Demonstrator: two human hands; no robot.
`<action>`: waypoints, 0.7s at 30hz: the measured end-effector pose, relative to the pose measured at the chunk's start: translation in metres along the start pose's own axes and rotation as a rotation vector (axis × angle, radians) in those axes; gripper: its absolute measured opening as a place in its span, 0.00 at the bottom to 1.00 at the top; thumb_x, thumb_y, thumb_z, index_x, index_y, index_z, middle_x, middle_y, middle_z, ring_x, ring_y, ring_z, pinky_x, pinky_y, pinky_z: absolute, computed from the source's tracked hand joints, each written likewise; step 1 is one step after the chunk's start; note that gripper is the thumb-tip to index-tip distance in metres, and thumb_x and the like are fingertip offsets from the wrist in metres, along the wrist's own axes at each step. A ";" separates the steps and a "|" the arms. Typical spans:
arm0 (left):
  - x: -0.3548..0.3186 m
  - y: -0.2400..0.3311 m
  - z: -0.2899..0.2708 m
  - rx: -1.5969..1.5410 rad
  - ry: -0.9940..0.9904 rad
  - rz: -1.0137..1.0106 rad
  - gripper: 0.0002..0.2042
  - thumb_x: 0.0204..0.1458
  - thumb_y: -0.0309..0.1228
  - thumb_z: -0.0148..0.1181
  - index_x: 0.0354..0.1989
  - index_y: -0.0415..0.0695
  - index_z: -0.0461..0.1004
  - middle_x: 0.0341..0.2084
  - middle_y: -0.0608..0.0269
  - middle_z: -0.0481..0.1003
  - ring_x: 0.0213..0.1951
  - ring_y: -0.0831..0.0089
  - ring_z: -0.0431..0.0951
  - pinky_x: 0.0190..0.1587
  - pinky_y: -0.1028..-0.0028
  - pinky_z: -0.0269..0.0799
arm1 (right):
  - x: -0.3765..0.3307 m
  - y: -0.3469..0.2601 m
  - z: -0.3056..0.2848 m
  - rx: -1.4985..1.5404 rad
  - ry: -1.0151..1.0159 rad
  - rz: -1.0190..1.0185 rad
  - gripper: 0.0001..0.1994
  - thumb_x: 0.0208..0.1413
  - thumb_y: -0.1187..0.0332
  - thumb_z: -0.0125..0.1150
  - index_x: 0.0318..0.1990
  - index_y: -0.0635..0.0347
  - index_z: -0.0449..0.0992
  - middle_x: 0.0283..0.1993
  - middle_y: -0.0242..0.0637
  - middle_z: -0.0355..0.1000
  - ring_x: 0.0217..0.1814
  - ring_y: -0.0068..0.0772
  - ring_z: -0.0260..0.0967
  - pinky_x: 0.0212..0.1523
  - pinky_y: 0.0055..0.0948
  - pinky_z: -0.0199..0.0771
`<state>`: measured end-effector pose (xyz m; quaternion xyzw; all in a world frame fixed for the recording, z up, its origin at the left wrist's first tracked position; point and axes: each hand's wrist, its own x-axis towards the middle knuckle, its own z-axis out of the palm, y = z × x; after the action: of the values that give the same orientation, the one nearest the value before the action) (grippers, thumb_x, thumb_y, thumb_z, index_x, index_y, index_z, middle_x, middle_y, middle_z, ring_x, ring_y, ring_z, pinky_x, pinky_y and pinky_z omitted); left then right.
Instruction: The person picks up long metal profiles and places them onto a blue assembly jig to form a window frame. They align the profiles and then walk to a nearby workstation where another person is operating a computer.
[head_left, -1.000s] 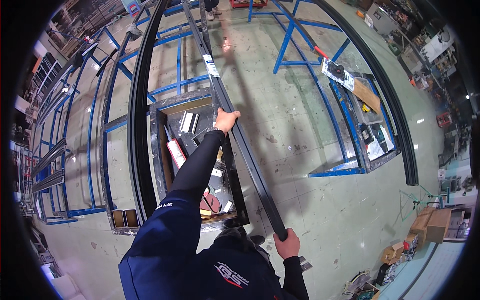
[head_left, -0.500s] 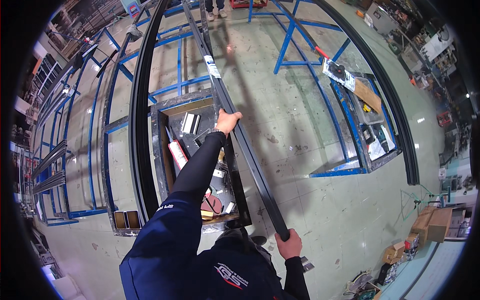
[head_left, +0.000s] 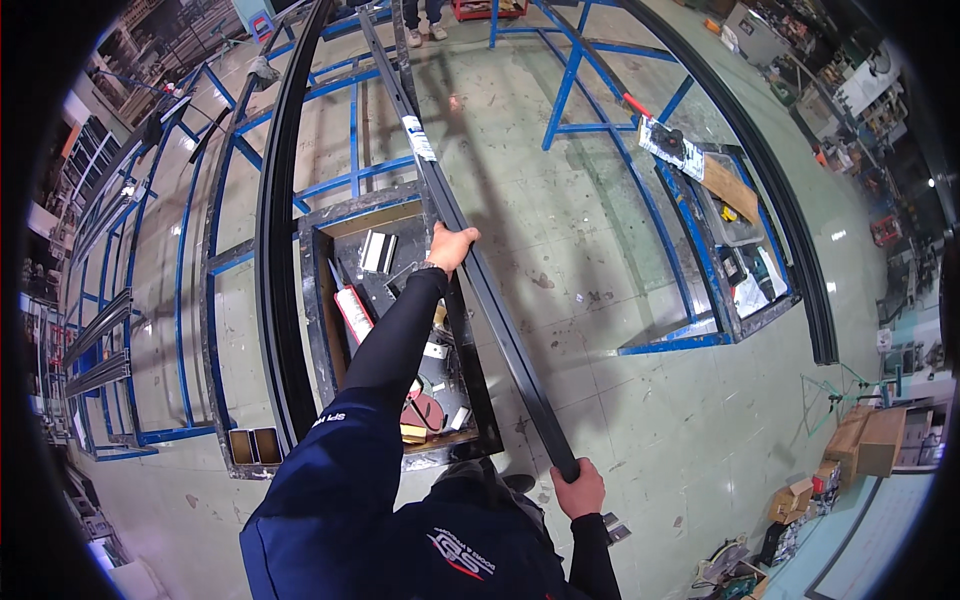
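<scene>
A long black metal profile bar (head_left: pixel 507 339) slants from the far end down to my right side, with a white label (head_left: pixel 419 139) stuck on its upper part. My left hand (head_left: pixel 454 246) is closed over the bar partway along, beside the tool tray. At the bar's near end my right hand (head_left: pixel 579 488) grips it close to my body. Under my left forearm lies the dark open tray (head_left: pixel 412 460), holding a red and white tube (head_left: pixel 353 314), a short piece of profile (head_left: pixel 379 252), a round reddish disc (head_left: pixel 427 411) and other small items.
Another long black profile (head_left: pixel 274 240) lies left of the tray on blue steel frames (head_left: pixel 356 140). To the right, a further profile (head_left: pixel 806 260) rests along a blue stand bearing a tool box (head_left: pixel 742 240). Cardboard boxes (head_left: pixel 791 498) sit lower right. A person's feet (head_left: pixel 425 34) show at the far end.
The bar's far part and my left hand have shifted very slightly left in the picture. Both hands keep hold of the bar.
</scene>
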<state>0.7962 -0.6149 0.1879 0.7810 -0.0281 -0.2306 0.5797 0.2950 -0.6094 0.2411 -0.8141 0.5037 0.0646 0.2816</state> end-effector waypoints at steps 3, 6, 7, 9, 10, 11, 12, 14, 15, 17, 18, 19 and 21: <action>-0.002 0.002 -0.001 0.002 0.001 0.009 0.42 0.39 0.37 0.64 0.59 0.24 0.52 0.49 0.41 0.69 0.51 0.58 0.70 0.54 0.68 0.66 | -0.001 0.001 0.001 0.002 0.002 0.004 0.19 0.43 0.55 0.67 0.31 0.62 0.72 0.30 0.45 0.74 0.35 0.50 0.73 0.37 0.44 0.71; -0.002 0.002 -0.001 -0.005 -0.003 -0.001 0.43 0.38 0.37 0.64 0.60 0.24 0.50 0.50 0.40 0.69 0.52 0.57 0.70 0.54 0.68 0.66 | -0.001 0.001 0.001 0.011 0.004 0.006 0.18 0.43 0.56 0.68 0.31 0.62 0.72 0.30 0.45 0.74 0.35 0.50 0.73 0.37 0.44 0.71; -0.003 0.003 -0.001 -0.009 -0.009 -0.003 0.43 0.38 0.37 0.64 0.60 0.24 0.50 0.50 0.40 0.68 0.52 0.57 0.70 0.54 0.68 0.66 | -0.001 0.001 0.000 0.011 0.010 0.001 0.18 0.43 0.56 0.68 0.31 0.62 0.72 0.30 0.45 0.74 0.35 0.51 0.73 0.37 0.44 0.71; -0.001 0.000 0.001 0.006 0.002 -0.002 0.44 0.38 0.38 0.64 0.60 0.23 0.50 0.50 0.40 0.69 0.52 0.57 0.70 0.54 0.68 0.66 | -0.002 0.000 -0.001 0.005 0.002 0.016 0.18 0.42 0.56 0.68 0.32 0.61 0.72 0.31 0.45 0.74 0.36 0.50 0.73 0.37 0.44 0.71; 0.002 -0.003 0.000 0.025 0.024 0.003 0.44 0.38 0.38 0.65 0.60 0.23 0.50 0.50 0.39 0.69 0.52 0.57 0.70 0.54 0.68 0.66 | -0.002 -0.001 -0.001 -0.002 -0.013 0.031 0.18 0.42 0.56 0.68 0.32 0.61 0.72 0.32 0.44 0.74 0.37 0.50 0.73 0.38 0.44 0.71; 0.005 -0.006 0.000 0.043 0.045 0.007 0.44 0.38 0.38 0.65 0.60 0.23 0.50 0.50 0.39 0.69 0.52 0.57 0.70 0.54 0.68 0.66 | -0.002 -0.003 -0.002 -0.009 -0.028 0.045 0.18 0.42 0.56 0.68 0.33 0.61 0.72 0.32 0.44 0.74 0.37 0.50 0.73 0.38 0.44 0.71; 0.007 -0.009 -0.001 0.040 0.047 0.005 0.44 0.38 0.38 0.65 0.60 0.23 0.50 0.49 0.40 0.69 0.52 0.57 0.70 0.54 0.68 0.66 | -0.002 -0.007 -0.004 -0.043 -0.022 0.055 0.18 0.43 0.56 0.67 0.34 0.60 0.72 0.34 0.44 0.74 0.39 0.50 0.73 0.39 0.45 0.71; 0.004 -0.006 0.000 0.039 0.042 -0.002 0.44 0.39 0.38 0.65 0.60 0.23 0.50 0.49 0.40 0.69 0.51 0.58 0.70 0.54 0.68 0.66 | -0.004 -0.015 -0.005 -0.107 -0.009 0.085 0.18 0.43 0.56 0.67 0.35 0.60 0.72 0.36 0.43 0.73 0.41 0.49 0.72 0.40 0.45 0.70; 0.002 -0.005 0.001 0.009 0.016 0.005 0.44 0.39 0.38 0.65 0.60 0.23 0.49 0.50 0.40 0.69 0.51 0.58 0.70 0.54 0.68 0.66 | -0.004 -0.014 -0.004 -0.101 0.005 0.076 0.19 0.43 0.56 0.67 0.35 0.60 0.71 0.36 0.43 0.73 0.42 0.49 0.71 0.41 0.45 0.70; 0.000 -0.002 -0.001 -0.050 -0.030 0.018 0.44 0.39 0.38 0.65 0.60 0.23 0.49 0.50 0.40 0.68 0.51 0.58 0.70 0.54 0.68 0.66 | -0.005 -0.011 -0.001 -0.087 0.029 0.053 0.19 0.44 0.55 0.67 0.36 0.59 0.71 0.37 0.42 0.72 0.43 0.49 0.71 0.41 0.46 0.70; -0.002 -0.001 -0.001 -0.060 -0.036 0.009 0.45 0.39 0.38 0.66 0.60 0.23 0.49 0.51 0.40 0.68 0.53 0.58 0.69 0.55 0.69 0.65 | -0.006 -0.012 0.000 -0.082 0.036 0.056 0.19 0.44 0.55 0.67 0.36 0.59 0.71 0.36 0.42 0.71 0.42 0.49 0.71 0.41 0.46 0.70; -0.002 0.000 -0.001 -0.073 -0.043 0.001 0.45 0.38 0.38 0.66 0.60 0.23 0.49 0.52 0.39 0.67 0.55 0.57 0.68 0.56 0.69 0.64 | -0.006 -0.012 0.000 -0.077 0.045 0.058 0.19 0.44 0.55 0.67 0.35 0.60 0.71 0.35 0.42 0.71 0.42 0.50 0.70 0.40 0.46 0.70; -0.001 0.000 -0.001 -0.080 -0.042 -0.011 0.47 0.38 0.39 0.67 0.61 0.24 0.48 0.53 0.40 0.67 0.56 0.57 0.68 0.57 0.69 0.63 | -0.006 -0.014 -0.001 -0.073 0.059 0.045 0.19 0.45 0.55 0.67 0.34 0.60 0.71 0.34 0.42 0.71 0.41 0.50 0.70 0.39 0.46 0.69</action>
<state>0.7955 -0.6136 0.1886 0.7523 -0.0267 -0.2510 0.6086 0.3035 -0.6006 0.2496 -0.8139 0.5271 0.0653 0.2356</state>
